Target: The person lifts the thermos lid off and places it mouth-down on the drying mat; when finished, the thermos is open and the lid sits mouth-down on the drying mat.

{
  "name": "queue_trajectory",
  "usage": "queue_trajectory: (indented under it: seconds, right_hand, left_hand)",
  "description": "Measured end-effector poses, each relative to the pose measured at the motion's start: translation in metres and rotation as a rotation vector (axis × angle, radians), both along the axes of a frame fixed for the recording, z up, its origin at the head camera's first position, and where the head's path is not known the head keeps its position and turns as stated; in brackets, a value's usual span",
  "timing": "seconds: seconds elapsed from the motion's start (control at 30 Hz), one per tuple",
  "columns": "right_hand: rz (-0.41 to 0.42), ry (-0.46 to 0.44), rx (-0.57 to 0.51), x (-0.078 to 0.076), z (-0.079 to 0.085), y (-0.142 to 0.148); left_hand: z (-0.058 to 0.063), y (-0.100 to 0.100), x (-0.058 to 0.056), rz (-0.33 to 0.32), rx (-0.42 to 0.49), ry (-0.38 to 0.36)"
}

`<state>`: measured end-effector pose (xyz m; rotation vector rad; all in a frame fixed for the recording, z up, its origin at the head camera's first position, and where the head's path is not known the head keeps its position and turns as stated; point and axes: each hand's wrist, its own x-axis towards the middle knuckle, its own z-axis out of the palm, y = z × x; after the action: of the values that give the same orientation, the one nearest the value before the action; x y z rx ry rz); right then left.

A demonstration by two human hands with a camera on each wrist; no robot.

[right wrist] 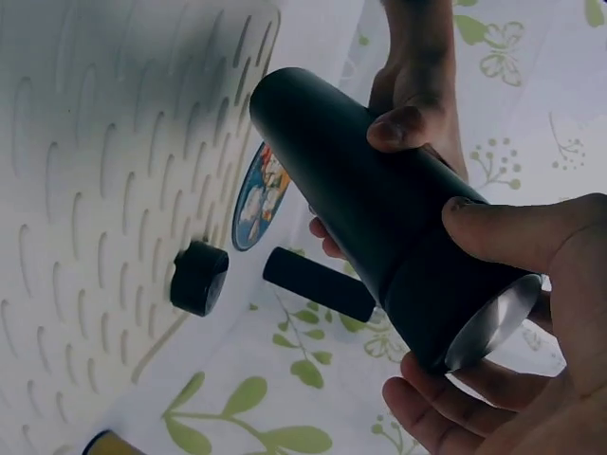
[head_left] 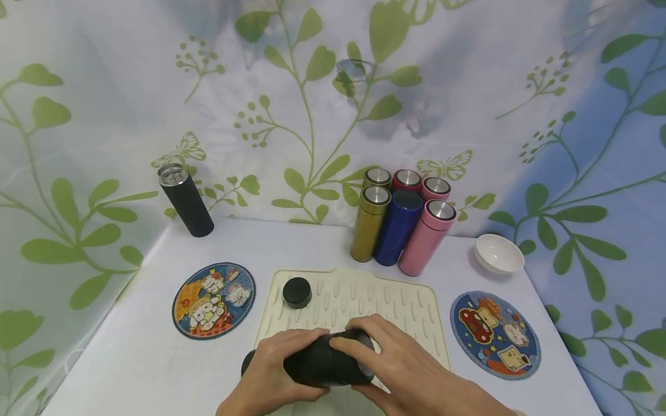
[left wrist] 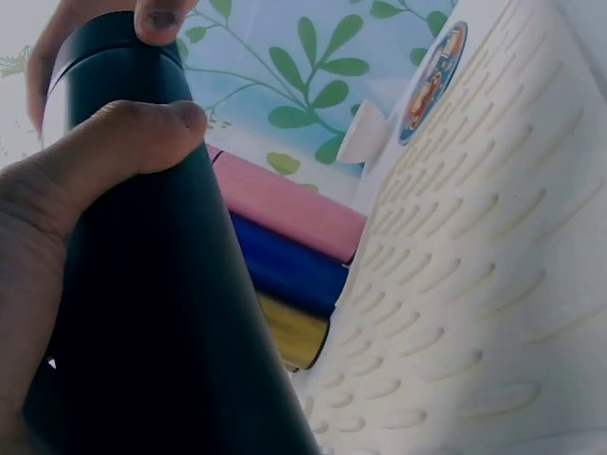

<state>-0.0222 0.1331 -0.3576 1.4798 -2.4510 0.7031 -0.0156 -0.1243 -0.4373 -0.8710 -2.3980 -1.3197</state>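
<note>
nearest the camera, the right hand (head_left: pixel 399 359) curls round the seamed, silver-faced end of a smooth black cylindrical bottle (head_left: pixel 308 363), held sideways between both hands; the left hand (head_left: pixel 272 364) wraps its body, likely to steady it. beyond them, a short round black cap (head_left: pixel 297 292) sits on a cream ribbed rectangular mat (head_left: pixel 359 297), perhaps leaving both hands free.

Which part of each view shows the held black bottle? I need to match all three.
Head: bottom centre; the held black bottle spans the gap between left hand and right hand.
Left wrist: large in the left half, running from upper left to the bottom edge.
Right wrist: right of centre, slanting down to its shiny end at lower right.
Shared landmark: the ridged cream mat, right in left wrist, left in right wrist.
</note>
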Motion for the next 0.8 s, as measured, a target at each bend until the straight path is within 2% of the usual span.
queue_trajectory:
  seconds: [0.1, 0.2, 0.27, 0.4, 0.5, 0.6, 0.67, 0.73, 0.8]
  right_hand:
    - [0.027, -0.007, -0.009, 0.0, 0.001, -0.001]
    - [-0.023, -0.057, -0.006, 0.001, 0.001, -0.003]
    - [-0.104, -0.123, 0.011, 0.0, 0.001, -0.005]
    - [-0.329, -0.325, 0.106, -0.003, 0.0, -0.009]
    - [-0.419, -0.471, 0.145, -0.008, -0.003, -0.012]
    - [-0.399, -0.583, 0.094, -0.012, -0.008, -0.014]
    - [-0.357, -0.598, 0.05, -0.012, -0.011, -0.014]
    - [-0.295, -0.563, 0.024, -0.012, -0.013, -0.014]
    - [-0.238, -0.476, 0.014, -0.012, -0.013, -0.014]
  left_hand:
    - [0.0, -0.001, 0.001, -0.003, 0.004, -0.032]
    - [0.001, 0.0, 0.001, 0.011, -0.004, -0.063]
    - [0.002, 0.0, 0.001, 0.035, -0.024, -0.058]
    - [0.001, 0.002, 0.0, 0.095, -0.099, 0.017]
    - [0.0, 0.003, -0.001, 0.122, -0.147, 0.084]
    - [-0.002, 0.003, -0.001, 0.137, -0.175, 0.091]
    - [-0.003, 0.002, -0.001, 0.139, -0.187, 0.074]
    - [-0.002, -0.001, -0.001, 0.139, -0.189, 0.039]
    - [-0.001, -0.003, -0.001, 0.141, -0.183, 0.005]
